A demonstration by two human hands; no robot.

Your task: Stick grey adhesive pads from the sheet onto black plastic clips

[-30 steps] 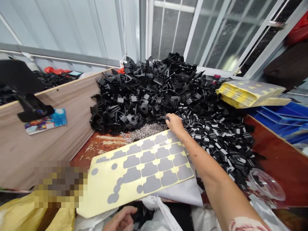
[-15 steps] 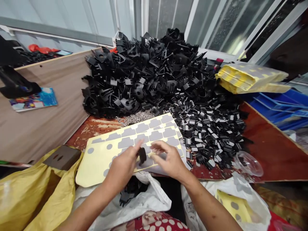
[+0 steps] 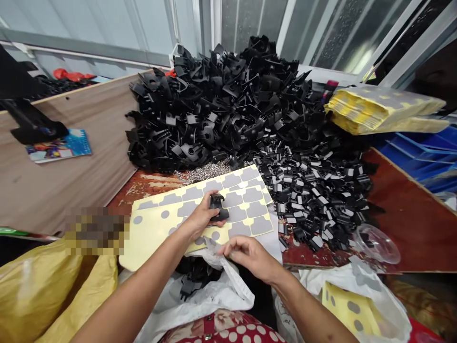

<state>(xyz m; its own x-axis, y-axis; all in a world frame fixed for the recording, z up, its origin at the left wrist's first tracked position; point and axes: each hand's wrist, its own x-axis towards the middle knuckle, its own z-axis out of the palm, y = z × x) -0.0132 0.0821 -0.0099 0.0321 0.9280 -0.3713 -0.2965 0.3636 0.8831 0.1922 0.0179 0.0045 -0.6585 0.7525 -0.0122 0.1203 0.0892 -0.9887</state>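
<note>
My left hand (image 3: 203,215) grips a small black plastic part (image 3: 219,205), with its curved face turned up. Beneath it lie yellow sheets (image 3: 146,240) bearing grey die-cut pads and dots, partly overlapping. Lower and to the right, my right hand (image 3: 248,255) has its fingers curled together beside the sheets' lower edge, close to the crumpled rim of a white bag (image 3: 233,283). Whatever its fingertips pinch, if anything, I cannot make out. Several black parts (image 3: 189,286) sit inside that bag.
A big heap of black plastic parts (image 3: 214,109) covers the back of the table. Small springs (image 3: 209,171) lie before it, with little grey-padded black pieces (image 3: 314,190) to the right. A clear plastic cup (image 3: 378,243) lies near the edge; stacked yellow sheets (image 3: 385,109) rest at right.
My left hand has lifted slightly further over the sheets and turned the black part's broad face up. My right hand has dropped from the sheets toward the white bag's rim.
</note>
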